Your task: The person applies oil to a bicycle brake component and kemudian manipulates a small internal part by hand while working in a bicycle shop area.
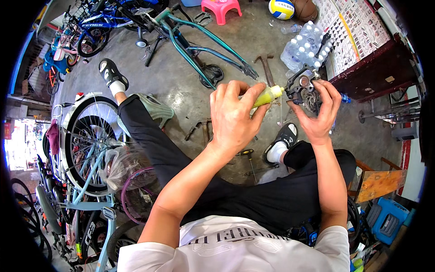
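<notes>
In the middle of the view, my left hand (236,111) grips a small bottle of yellow-green liquid (267,97), its narrow tip pointing right at a dark metal bicycle part (297,86). My right hand (319,113) holds that part by thumb and fingers, with a silvery round piece (304,81) on it and what looks like chain or small links hanging beneath. The bottle's tip is very close to the part; whether they touch I cannot tell. A hammer (267,70) lies on the floor behind them.
A teal bicycle frame (190,43), pink stool (220,8), two balls (281,8) and bottled water pack (301,50) are ahead. Bicycles and a loose wheel (74,136) crowd the left. Tools (250,161) lie between my legs; a blue case (384,220) is at lower right.
</notes>
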The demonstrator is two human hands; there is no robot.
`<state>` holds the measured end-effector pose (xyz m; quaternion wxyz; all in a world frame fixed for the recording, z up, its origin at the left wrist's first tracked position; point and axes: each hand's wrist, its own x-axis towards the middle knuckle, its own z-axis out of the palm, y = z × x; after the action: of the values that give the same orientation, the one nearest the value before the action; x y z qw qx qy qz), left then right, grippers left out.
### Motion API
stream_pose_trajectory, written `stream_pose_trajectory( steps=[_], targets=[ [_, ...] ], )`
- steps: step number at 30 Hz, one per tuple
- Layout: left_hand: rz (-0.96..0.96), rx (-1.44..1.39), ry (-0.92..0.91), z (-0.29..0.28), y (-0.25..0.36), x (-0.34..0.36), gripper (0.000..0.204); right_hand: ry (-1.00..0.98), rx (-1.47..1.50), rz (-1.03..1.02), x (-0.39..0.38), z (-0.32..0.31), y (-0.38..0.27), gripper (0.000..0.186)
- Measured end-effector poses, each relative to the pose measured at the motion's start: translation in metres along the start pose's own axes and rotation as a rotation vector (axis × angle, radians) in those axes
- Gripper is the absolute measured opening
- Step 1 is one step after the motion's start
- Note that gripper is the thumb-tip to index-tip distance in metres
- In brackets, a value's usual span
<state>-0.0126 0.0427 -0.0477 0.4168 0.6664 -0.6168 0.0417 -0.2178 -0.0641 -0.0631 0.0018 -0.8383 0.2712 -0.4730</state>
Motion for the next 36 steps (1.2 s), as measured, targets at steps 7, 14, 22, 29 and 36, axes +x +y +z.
stream_pose_trajectory(
  steps=[7, 14, 22, 29, 36],
  targets=[
    [0.018, 0.024, -0.019, -0.001, -0.003, -0.009, 0.044, 0.028, 0.017, -0.038, -0.005, 0.001, 0.002, 0.077],
    [0.071, 0.082, -0.053, -0.008, 0.004, 0.002, 0.041, 0.027, -0.054, -0.165, -0.002, 0.001, 0.003, 0.07],
    [0.11, 0.117, -0.066, -0.023, 0.011, 0.007, 0.042, 0.021, 0.007, -0.307, -0.004, 0.005, 0.009, 0.066],
    [0.09, 0.157, -0.125, -0.031, 0.015, 0.001, 0.039, 0.024, -0.112, -0.333, -0.008, 0.003, 0.008, 0.061],
    [0.121, 0.145, -0.091, -0.032, 0.019, 0.007, 0.04, 0.013, -0.207, -0.361, -0.006, -0.003, 0.005, 0.059]
  ],
)
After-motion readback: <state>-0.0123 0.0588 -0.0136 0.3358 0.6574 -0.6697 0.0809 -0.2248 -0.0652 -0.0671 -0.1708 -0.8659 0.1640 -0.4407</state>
